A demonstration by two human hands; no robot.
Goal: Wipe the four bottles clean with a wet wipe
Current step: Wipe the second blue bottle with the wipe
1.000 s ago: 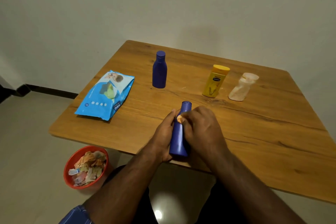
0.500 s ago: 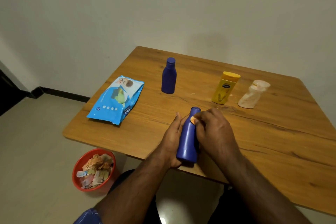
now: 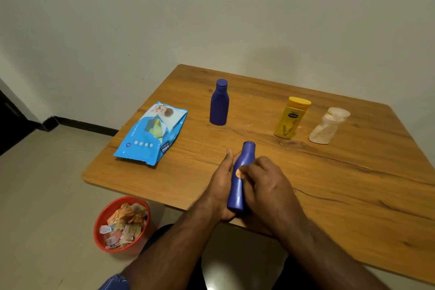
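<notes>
As your right hand (image 3: 263, 179) slides its crumpled, orange-stained wet wipe (image 3: 239, 173) down from the neck to the shoulder of the blue bottle (image 3: 239, 179), you're working along the body now, so this bottle looks mid-clean rather than finished. Your left hand (image 3: 221, 186) cradles the bottle from underneath, fingers curled around its far side, tilting it cap-forward just above the near edge of the wooden table (image 3: 353, 195). The right is bunched tight on the wipe, pressing it against smooth, glossy plastic, a slim cylinder tapering to a narrow cap. Three bottles wait upright, well apart from your hands: a second blue bottle (image 3: 219, 106) of the same rounded shape, a yellow bottle (image 3: 291, 118) with a flat cap and dark label, and a pale, waisted bottle (image 3: 327, 129) that looks smeared. The soft blue wipes pack (image 3: 151, 134) lies flat to the left. Down on the floor, a red bin (image 3: 121, 225) holds crumpled used wipes.
</notes>
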